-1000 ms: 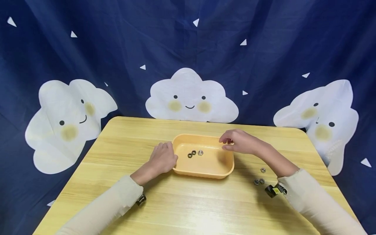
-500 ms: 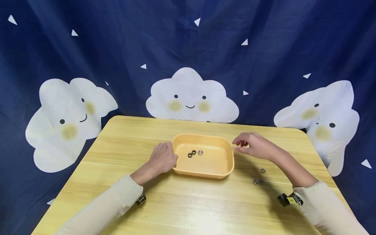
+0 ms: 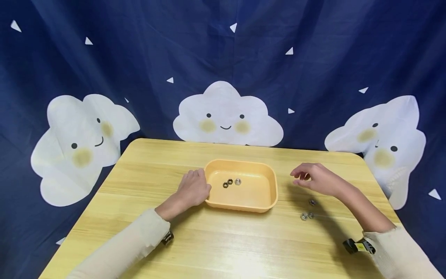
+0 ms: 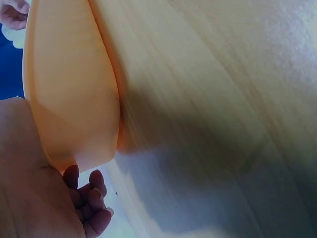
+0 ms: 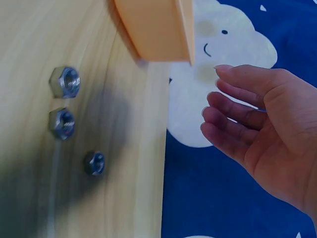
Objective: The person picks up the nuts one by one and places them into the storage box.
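Note:
An orange plastic tray (image 3: 244, 205) stands on the table, with two dark nuts (image 3: 228, 183) and one silver nut (image 3: 238, 181) lying inside. My left hand (image 3: 193, 187) grips its left end at the rim; curled fingers (image 4: 96, 223) show just past the tray's corner in the left wrist view. To the right of the tray, my right hand (image 3: 317, 179) hovers over the table, its fingers loosely bent and holding nothing. Three metal nuts lie on the wood below that hand: a pair side by side (image 5: 63, 101) and a single nut (image 5: 94, 163) farther back.
The wooden table (image 3: 216, 248) has rounded far corners. Behind it hangs a dark blue curtain (image 3: 223, 46) with smiling clouds. A black wrist camera (image 3: 357, 246) sits at the right sleeve, and another camera (image 3: 167, 237) at the left.
My right hand has moved from over the tray's right end out to the right, toward the nuts on the table. The left hand and the tray have stayed put.

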`<state>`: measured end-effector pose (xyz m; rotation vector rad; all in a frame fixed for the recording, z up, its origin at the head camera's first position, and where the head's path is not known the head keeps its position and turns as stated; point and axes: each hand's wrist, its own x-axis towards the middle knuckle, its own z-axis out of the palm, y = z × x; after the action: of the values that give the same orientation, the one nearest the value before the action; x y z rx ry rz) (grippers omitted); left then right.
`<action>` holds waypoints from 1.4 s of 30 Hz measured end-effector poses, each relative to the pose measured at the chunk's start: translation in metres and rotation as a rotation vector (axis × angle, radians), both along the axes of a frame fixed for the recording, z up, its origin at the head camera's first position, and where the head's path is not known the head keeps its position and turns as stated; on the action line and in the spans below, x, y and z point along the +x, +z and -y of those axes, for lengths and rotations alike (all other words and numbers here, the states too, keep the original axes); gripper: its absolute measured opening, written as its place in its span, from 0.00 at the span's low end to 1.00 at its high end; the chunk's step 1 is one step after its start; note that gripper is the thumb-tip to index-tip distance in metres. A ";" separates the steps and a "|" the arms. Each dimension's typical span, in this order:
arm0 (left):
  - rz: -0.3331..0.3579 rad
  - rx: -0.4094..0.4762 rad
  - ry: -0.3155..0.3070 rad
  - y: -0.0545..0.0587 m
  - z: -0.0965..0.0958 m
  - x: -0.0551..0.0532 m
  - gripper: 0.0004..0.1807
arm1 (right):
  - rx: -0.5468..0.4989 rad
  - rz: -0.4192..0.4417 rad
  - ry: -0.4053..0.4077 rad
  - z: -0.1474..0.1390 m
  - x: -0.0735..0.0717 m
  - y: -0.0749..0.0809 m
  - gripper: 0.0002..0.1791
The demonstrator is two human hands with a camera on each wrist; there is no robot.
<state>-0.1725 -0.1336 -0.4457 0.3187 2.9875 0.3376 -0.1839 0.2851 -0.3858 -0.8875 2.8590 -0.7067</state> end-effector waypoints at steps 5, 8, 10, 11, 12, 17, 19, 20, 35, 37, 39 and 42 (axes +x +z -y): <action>0.006 -0.009 0.003 0.000 0.000 0.000 0.16 | -0.010 0.004 -0.013 -0.010 0.005 -0.005 0.11; 0.006 -0.010 0.005 0.000 0.000 0.000 0.17 | -0.012 0.027 -0.024 -0.015 0.007 -0.008 0.12; 0.006 -0.010 0.005 0.000 0.000 0.000 0.16 | -0.010 0.038 -0.029 -0.019 0.008 -0.011 0.13; 0.006 -0.008 0.005 0.000 0.000 0.000 0.16 | -0.009 0.037 -0.028 -0.021 0.009 -0.012 0.13; 0.007 -0.007 0.005 0.000 -0.001 0.000 0.16 | -0.007 0.038 -0.028 -0.023 0.009 -0.013 0.13; 0.005 -0.004 0.006 0.000 0.000 0.001 0.15 | -0.016 0.039 -0.016 -0.032 0.012 -0.020 0.14; 0.001 -0.004 0.006 0.000 0.000 0.001 0.15 | -0.021 0.047 -0.012 -0.035 0.014 -0.022 0.14; 0.000 -0.004 0.005 0.000 0.000 0.001 0.15 | -0.020 0.052 -0.010 -0.037 0.014 -0.024 0.14; -0.002 -0.010 0.006 0.001 0.000 -0.001 0.14 | -0.029 0.128 -0.002 -0.050 0.022 -0.046 0.16; -0.005 -0.009 0.003 0.000 0.000 -0.001 0.14 | -0.033 0.151 0.009 -0.052 0.024 -0.048 0.17; -0.008 -0.009 -0.001 0.000 0.000 0.000 0.14 | -0.034 0.197 0.010 -0.053 0.026 -0.051 0.18; -0.009 -0.011 -0.004 0.000 0.000 0.000 0.14 | -0.033 0.244 0.009 -0.055 0.030 -0.054 0.18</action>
<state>-0.1723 -0.1336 -0.4453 0.3258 2.9964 0.3201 -0.1540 0.3400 -0.4398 -0.7591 2.6348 -0.8023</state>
